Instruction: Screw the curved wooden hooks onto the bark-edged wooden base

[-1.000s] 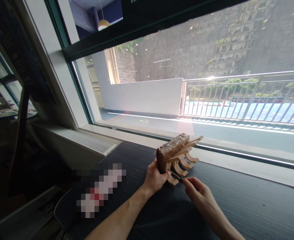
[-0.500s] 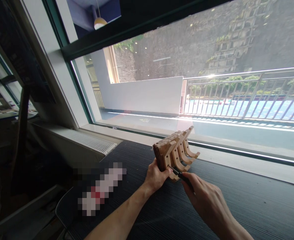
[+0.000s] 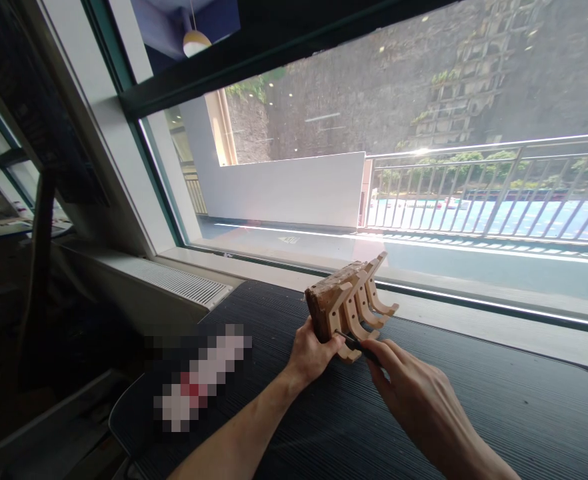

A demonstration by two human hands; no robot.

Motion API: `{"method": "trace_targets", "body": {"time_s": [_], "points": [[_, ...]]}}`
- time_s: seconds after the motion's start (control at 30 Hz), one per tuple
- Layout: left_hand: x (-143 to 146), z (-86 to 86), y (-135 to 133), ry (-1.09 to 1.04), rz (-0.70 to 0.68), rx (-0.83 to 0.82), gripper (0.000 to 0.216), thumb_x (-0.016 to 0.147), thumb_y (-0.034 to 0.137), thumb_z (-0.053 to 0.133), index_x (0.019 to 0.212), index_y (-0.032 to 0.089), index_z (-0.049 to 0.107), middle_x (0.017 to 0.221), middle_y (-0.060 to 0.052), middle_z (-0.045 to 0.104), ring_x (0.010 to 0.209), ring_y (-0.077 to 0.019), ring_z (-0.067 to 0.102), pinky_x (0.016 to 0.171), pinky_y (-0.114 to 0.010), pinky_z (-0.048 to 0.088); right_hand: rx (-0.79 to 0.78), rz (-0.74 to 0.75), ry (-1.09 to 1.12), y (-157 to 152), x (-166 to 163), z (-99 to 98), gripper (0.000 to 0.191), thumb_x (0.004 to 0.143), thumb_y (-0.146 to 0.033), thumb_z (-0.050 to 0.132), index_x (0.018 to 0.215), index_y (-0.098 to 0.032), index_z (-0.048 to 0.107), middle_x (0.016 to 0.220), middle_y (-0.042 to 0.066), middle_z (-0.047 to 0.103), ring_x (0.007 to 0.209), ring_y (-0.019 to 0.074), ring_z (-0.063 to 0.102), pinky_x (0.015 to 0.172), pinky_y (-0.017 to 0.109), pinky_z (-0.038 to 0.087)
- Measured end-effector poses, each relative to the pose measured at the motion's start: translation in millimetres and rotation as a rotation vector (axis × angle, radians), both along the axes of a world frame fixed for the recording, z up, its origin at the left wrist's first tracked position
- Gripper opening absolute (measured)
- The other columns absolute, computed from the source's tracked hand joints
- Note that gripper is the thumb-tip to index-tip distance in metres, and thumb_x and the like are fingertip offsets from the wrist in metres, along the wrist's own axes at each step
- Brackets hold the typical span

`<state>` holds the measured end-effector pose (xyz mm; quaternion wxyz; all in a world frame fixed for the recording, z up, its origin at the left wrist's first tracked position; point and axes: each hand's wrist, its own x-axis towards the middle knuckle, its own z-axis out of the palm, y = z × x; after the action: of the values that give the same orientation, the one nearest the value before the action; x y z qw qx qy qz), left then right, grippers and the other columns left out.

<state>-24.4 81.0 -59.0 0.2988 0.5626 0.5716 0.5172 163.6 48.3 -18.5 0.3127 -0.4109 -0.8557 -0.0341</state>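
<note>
A wooden hook rack (image 3: 334,290) stands tilted on the dark table, its rough brown board bearing several pale curved hooks with small dark holes. My left hand (image 3: 311,350) is closed around the rack's near lower end, thumb along the front. A screwdriver (image 3: 361,347) with a dark handle is gripped in my right hand (image 3: 409,380). Its thin shaft points up and left, with the tip at a lower hole of the nearest hook, beside my left thumb. Whether a screw sits in that hole is too small to tell.
The dark ribbed table (image 3: 499,400) runs up to a white window sill (image 3: 439,323) under a large window. A blurred-out pinkish-white item (image 3: 209,373) lies on the table's left side. Left of the table is a white radiator cover (image 3: 174,280).
My right hand has turned a little about the screwdriver, and the handle has shifted slightly. The rack and my left hand stay nearly in place.
</note>
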Motion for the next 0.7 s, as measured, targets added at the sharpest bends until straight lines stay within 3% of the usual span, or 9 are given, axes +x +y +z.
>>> {"method": "trace_targets", "body": {"time_s": [0.1, 0.3, 0.4, 0.5, 0.6, 0.7], "points": [[-0.3, 0.9, -0.2, -0.017, 0.000, -0.013, 0.032, 0.070, 0.027, 0.067, 0.099, 0.017, 0.058, 0.093, -0.004, 0.069, 0.084, -0.0179, 0.065, 0.075, -0.026, 0.050, 0.080, 0.040, 0.028, 2.2, -0.6, -7.4, 0.023, 0.090, -0.021, 0.041, 0.105, -0.021, 0.058, 0.093, 0.006, 0.071, 0.071, 0.0158, 0.067, 0.059, 0.024, 0.045], [-0.2, 0.9, -0.8, -0.020, -0.008, -0.008, 0.033, 0.071, 0.028, 0.067, 0.101, 0.018, 0.058, 0.095, -0.005, 0.070, 0.086, -0.0180, 0.065, 0.075, -0.026, 0.050, -0.314, -0.125, 0.349, 5.3, -5.8, -11.1, 0.029, 0.090, -0.043, 0.040, 0.093, -0.020, 0.059, 0.069, 0.003, 0.069, 0.058, 0.0174, 0.064, 0.053, 0.025, 0.046], [0.5, -1.1, -1.0, 0.002, 0.001, 0.005, 0.034, 0.070, 0.028, 0.068, 0.101, 0.018, 0.058, 0.094, -0.004, 0.069, 0.085, -0.0181, 0.065, 0.075, -0.026, 0.050, -0.369, -0.175, 0.294, 5.1, -3.1, -0.9, 0.030, 0.088, -0.045, 0.042, 0.093, -0.022, 0.059, 0.065, 0.001, 0.068, 0.055, 0.0171, 0.062, 0.050, 0.025, 0.045], [0.5, -2.2, -1.0, 0.006, 0.004, 0.007, 0.034, 0.069, 0.028, 0.069, 0.100, 0.018, 0.058, 0.094, -0.004, 0.069, 0.084, -0.0181, 0.065, 0.075, -0.026, 0.051, -0.240, -0.198, 0.164, 3.0, 2.0, 8.7, 0.027, 0.084, -0.039, 0.048, 0.105, -0.025, 0.056, 0.075, -0.001, 0.070, 0.055, 0.0161, 0.063, 0.049, 0.024, 0.043], [-0.1, -2.3, -0.7, 0.001, -0.003, 0.008, 0.034, 0.069, 0.028, 0.069, 0.099, 0.018, 0.058, 0.093, -0.004, 0.069, 0.083, -0.0179, 0.065, 0.074, -0.026, 0.051, -0.009, -0.085, 0.019, 1.8, 7.2, 11.9, 0.025, 0.086, -0.027, 0.045, 0.109, -0.026, 0.055, 0.094, 0.002, 0.068, 0.068, 0.0149, 0.065, 0.054, 0.023, 0.043], [-0.3, -2.1, -0.3, -0.020, -0.011, 0.001, 0.033, 0.069, 0.026, 0.069, 0.099, 0.018, 0.058, 0.094, -0.004, 0.069, 0.084, -0.0179, 0.065, 0.074, -0.026, 0.051, 0.126, -0.013, -0.123, 3.6, 10.9, 8.1, 0.028, 0.088, -0.019, 0.041, 0.109, -0.025, 0.058, 0.087, 0.003, 0.067, 0.066, 0.0138, 0.064, 0.053, 0.022, 0.041]]}}
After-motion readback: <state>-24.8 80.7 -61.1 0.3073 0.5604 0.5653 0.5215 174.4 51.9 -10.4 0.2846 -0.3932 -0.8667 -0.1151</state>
